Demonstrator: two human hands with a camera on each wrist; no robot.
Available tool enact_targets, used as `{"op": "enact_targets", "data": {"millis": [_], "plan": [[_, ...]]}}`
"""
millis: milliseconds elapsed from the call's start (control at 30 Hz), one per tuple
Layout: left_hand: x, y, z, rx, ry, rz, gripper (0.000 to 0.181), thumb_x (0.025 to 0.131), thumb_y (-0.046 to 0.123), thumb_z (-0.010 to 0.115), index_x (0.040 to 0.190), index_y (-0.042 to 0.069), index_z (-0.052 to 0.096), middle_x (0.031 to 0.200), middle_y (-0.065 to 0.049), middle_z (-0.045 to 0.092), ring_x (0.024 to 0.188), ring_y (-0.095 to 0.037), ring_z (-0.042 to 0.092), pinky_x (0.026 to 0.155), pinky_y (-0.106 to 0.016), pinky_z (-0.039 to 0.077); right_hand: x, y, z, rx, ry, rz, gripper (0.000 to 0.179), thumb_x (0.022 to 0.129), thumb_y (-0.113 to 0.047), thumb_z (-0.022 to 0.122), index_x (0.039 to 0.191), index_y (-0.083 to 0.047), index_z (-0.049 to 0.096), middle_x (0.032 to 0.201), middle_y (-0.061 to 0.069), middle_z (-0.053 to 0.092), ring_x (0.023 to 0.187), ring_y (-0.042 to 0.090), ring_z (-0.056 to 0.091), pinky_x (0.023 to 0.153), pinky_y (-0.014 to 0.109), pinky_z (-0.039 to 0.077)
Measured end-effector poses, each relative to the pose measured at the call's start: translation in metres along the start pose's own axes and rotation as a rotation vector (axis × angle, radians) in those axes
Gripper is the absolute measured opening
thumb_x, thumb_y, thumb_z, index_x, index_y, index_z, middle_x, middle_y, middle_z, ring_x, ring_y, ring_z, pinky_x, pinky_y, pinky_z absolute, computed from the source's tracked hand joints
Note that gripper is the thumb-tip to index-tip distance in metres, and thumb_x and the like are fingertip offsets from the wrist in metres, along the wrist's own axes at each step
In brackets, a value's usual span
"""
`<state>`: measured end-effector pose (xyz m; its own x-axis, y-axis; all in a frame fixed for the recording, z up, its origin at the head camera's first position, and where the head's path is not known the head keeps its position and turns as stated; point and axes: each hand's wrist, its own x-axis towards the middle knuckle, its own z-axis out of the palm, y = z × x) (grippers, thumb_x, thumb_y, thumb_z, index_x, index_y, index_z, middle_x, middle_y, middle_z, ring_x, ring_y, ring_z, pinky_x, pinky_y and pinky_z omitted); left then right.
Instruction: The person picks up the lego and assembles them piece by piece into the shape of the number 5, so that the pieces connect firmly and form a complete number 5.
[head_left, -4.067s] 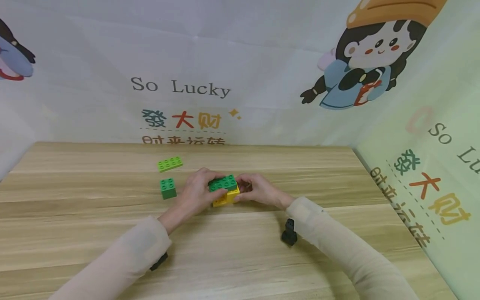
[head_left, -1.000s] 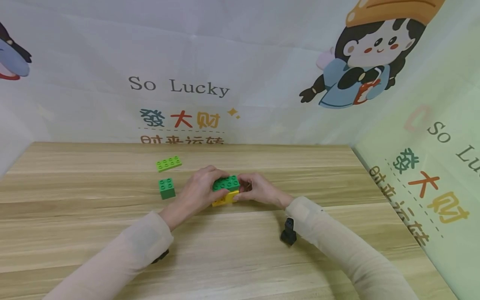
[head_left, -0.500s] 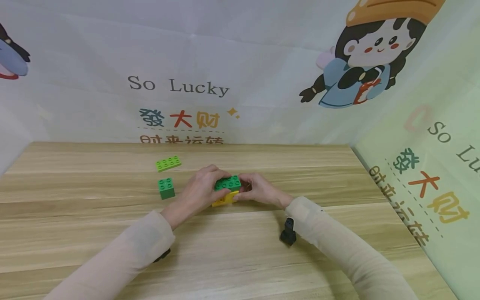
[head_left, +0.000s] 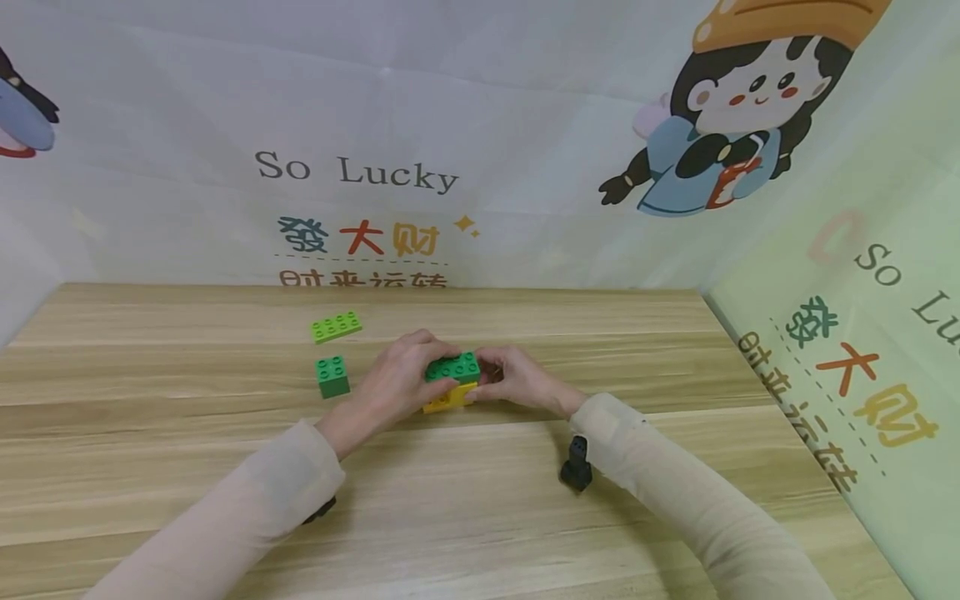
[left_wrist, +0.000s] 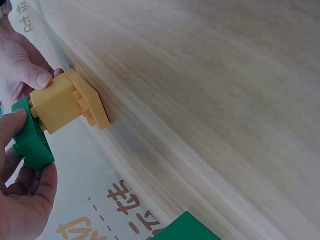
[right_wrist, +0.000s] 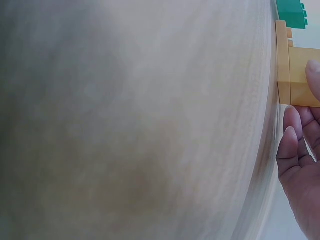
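Observation:
My left hand (head_left: 393,379) pinches a long green toy building brick (head_left: 456,367) between thumb and fingers. The green brick sits over a yellow block (left_wrist: 56,102), overhanging it; in the left wrist view some yellow studs show between the two, so it does not look pressed flat. Below the block is a thin yellow plate (left_wrist: 90,99) on the tabletop, with a few of its studs bare. My right hand (head_left: 525,382) grips the yellow block from the right side. The fingers behind the bricks are partly hidden in the head view.
A square green brick (head_left: 333,377) stands on the wooden table (head_left: 465,500) left of my left hand. Behind it lies a lime-green plate (head_left: 336,327). A printed cloth (head_left: 525,233) rises along the table's back edge.
Over the earlier frames the green brick has shifted right over the yellow block, then slightly back left in the last half second. My right hand stays almost still.

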<state>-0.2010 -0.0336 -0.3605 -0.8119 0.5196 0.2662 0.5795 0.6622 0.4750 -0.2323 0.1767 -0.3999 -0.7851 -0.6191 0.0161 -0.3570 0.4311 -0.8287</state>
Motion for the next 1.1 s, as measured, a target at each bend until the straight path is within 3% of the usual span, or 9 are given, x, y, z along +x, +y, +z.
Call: {"op": "enact_targets", "data": {"millis": [1100], "plan": [[-0.0008,0.0014,0.0009,-0.002,-0.008,-0.043,0.037,0.081,0.022,0.075,0.114,0.006,0.066,0.104,-0.008,0.063,0.091,-0.021,0.057,0.08,-0.035,0.051,-0.0005,-0.0028,0.0006,0.013,0.005,0.014,0.024,0.081,-0.005,0.072,0.102,0.0,0.061,0.082,0.004,0.061,0.073,0.011,0.053,0.066,0.02,0.047]]}}
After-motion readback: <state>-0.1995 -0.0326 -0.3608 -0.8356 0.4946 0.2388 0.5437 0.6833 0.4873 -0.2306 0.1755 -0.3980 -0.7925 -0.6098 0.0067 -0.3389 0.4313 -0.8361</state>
